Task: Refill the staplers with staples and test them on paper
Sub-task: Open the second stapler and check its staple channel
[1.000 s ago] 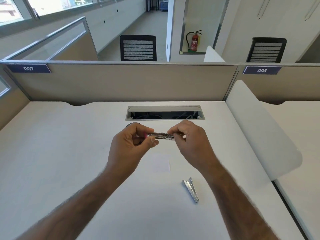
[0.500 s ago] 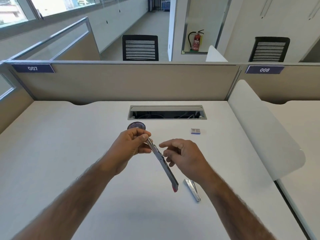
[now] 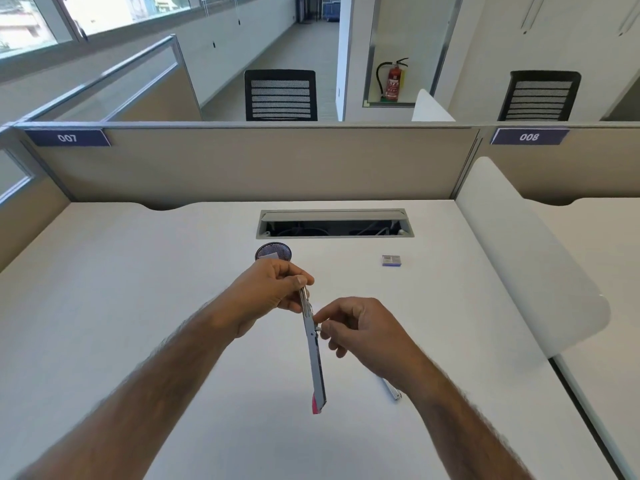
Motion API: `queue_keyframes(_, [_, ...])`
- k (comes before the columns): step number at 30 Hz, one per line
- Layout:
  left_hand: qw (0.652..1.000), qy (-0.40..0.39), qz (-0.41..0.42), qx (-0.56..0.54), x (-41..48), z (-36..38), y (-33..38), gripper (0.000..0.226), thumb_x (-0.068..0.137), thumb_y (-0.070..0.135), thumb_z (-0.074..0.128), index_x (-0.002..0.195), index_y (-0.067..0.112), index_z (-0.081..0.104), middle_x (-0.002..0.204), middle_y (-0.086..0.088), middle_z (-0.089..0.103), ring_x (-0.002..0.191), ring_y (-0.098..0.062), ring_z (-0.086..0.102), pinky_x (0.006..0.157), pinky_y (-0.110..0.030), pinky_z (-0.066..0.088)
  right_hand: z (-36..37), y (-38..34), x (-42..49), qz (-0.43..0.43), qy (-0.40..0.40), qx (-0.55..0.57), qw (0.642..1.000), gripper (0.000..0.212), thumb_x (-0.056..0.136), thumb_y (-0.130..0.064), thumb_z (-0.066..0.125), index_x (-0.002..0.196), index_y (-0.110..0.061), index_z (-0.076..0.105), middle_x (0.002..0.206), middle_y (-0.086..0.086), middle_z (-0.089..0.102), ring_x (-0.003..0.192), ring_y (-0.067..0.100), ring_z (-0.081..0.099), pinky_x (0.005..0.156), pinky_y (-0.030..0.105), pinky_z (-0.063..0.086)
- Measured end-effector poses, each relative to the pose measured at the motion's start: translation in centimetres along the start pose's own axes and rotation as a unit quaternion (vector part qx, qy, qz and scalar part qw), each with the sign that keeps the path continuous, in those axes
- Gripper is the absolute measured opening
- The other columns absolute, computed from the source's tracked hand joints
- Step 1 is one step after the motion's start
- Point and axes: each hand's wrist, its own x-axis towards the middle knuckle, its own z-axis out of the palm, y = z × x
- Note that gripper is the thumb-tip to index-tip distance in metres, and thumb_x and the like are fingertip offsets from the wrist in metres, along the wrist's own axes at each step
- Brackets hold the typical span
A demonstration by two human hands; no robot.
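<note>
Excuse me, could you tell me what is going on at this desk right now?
A person is working on a slim metal stapler with a pink tip, swung open and hanging lengthwise above the white desk. The left hand pinches its upper end, while the right hand fingers its middle. A small box of staples lies farther back, and a second silver stapler rests under the right wrist. No test paper is clearly visible.

Single view only: head-worn wide-angle camera, pitched forward and down over the white desk (image 3: 145,306) from close above. Both forearms enter from the bottom edge. Field reaches the partition (image 3: 263,161) and the office beyond; straight lines bow near the edges
</note>
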Motion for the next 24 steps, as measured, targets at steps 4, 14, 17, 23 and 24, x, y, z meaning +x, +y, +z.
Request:
queue_keyframes(4, [1.000, -0.004, 0.001, 0.030, -0.1, 0.0, 0.4, 0.017, 0.103, 0.011, 0.060, 0.103, 0.003, 0.075, 0.088, -0.012, 0.073, 0.069, -0.012, 0.072, 0.066, -0.022, 0.059, -0.1, 0.0, 0.0, 0.002, -0.010, 0.017, 1.000, 0.011, 0.089, -0.009, 0.062, 0.089, -0.011, 0.072, 0.080, 0.015, 0.072, 0.066, 0.014, 0.066, 0.061, 0.028, 0.056])
queue_keyframes(14, [0.990, -0.011, 0.015, 0.140, -0.4, 1.3, 0.7, 0.017, 0.102, 0.014, 0.061, 0.094, 0.012, 0.076, 0.083, -0.007, 0.077, 0.076, -0.021, 0.077, 0.070, -0.024, 0.063, -0.2, 0.8, 0.5, 0.051, -0.030, 0.046, 0.997, 0.013, 0.080, -0.014, 0.074, 0.079, -0.001, 0.070, 0.074, 0.012, 0.073, 0.068, 0.015, 0.066, 0.057, 0.027, 0.050])
queue_keyframes(17, [0.988, -0.022, 0.020, 0.150, -0.5, 1.6, 0.5, 0.017, 0.102, 0.015, 0.061, 0.093, 0.013, 0.075, 0.081, -0.004, 0.077, 0.074, -0.019, 0.077, 0.075, -0.027, 0.064, 0.0, 1.4, 0.4, 0.056, -0.005, 0.069, 0.996, 0.016, 0.076, -0.013, 0.073, 0.079, 0.003, 0.067, 0.074, 0.016, 0.071, 0.067, 0.017, 0.065, 0.058, 0.028, 0.050])
queue_keyframes(23, [0.994, -0.040, 0.018, 0.102, -0.4, 1.8, -1.0, 0.016, 0.103, 0.015, 0.060, 0.097, 0.013, 0.075, 0.084, -0.003, 0.078, 0.080, -0.019, 0.077, 0.081, -0.031, 0.063, 0.2, 2.7, 0.4, 0.065, 0.031, 0.171, 0.983, 0.015, 0.071, -0.008, 0.069, 0.085, -0.006, 0.064, 0.078, 0.024, 0.066, 0.067, 0.018, 0.060, 0.057, 0.028, 0.049])
queue_keyframes(24, [0.996, -0.042, 0.016, 0.083, -0.4, 1.8, -1.5, 0.016, 0.103, 0.014, 0.059, 0.098, 0.012, 0.075, 0.085, -0.004, 0.079, 0.082, -0.019, 0.077, 0.081, -0.031, 0.063, 0.1, 3.1, 0.4, 0.072, 0.028, 0.208, 0.975, 0.015, 0.074, -0.004, 0.069, 0.088, -0.006, 0.064, 0.076, 0.018, 0.065, 0.066, 0.018, 0.060, 0.056, 0.028, 0.048])
